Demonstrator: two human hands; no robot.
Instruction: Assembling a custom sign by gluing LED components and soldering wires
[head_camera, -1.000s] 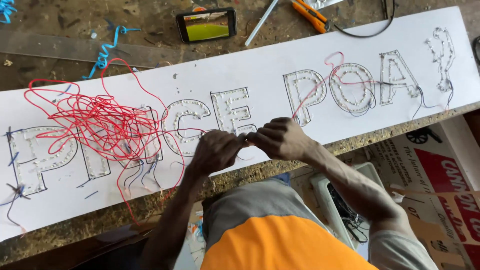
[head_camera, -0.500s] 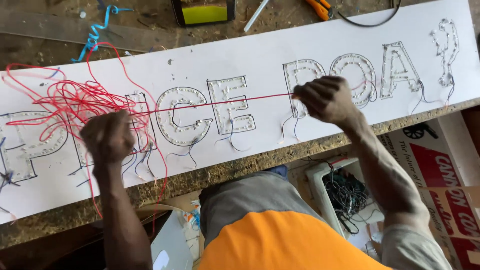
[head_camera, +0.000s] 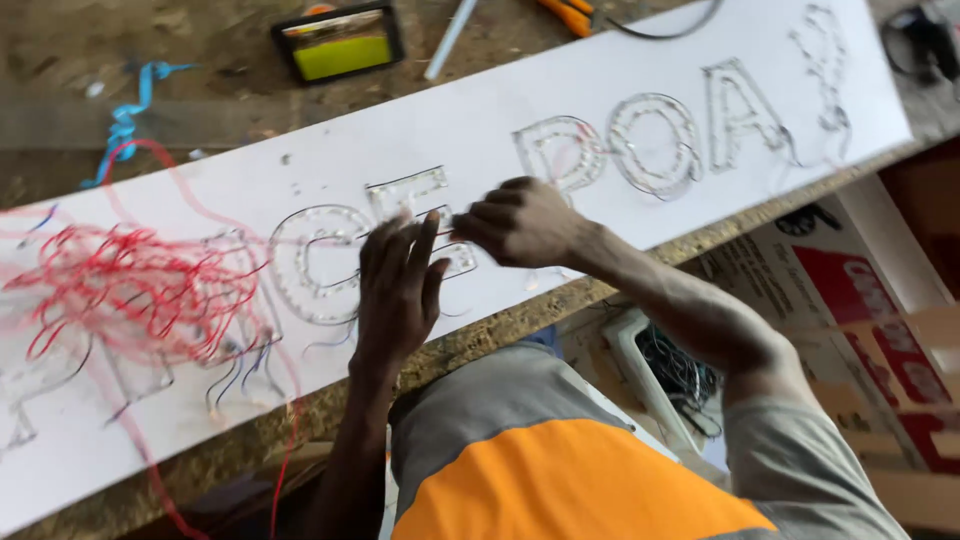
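Right now my left hand is flat, fingers spread loosely, resting on the white sign board near its front edge, gripping nothing. My right hand is curled tight just beside it; can't tell what it pinches, maybe thin wire. Red wire tangle lies toward the board's left end: light, floppy, snag-prone, best taken by one strand. Board looks thin, bendy. Rough wooden workbench, cluttered workshop.

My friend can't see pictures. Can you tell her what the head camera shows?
Two hands meet over a long white board on a workbench: the left hand lies flat with fingers spread, and the right hand is closed beside it. Letter outlines made of small clear bulbs cover the board, and tangled red wire lies at its left end.
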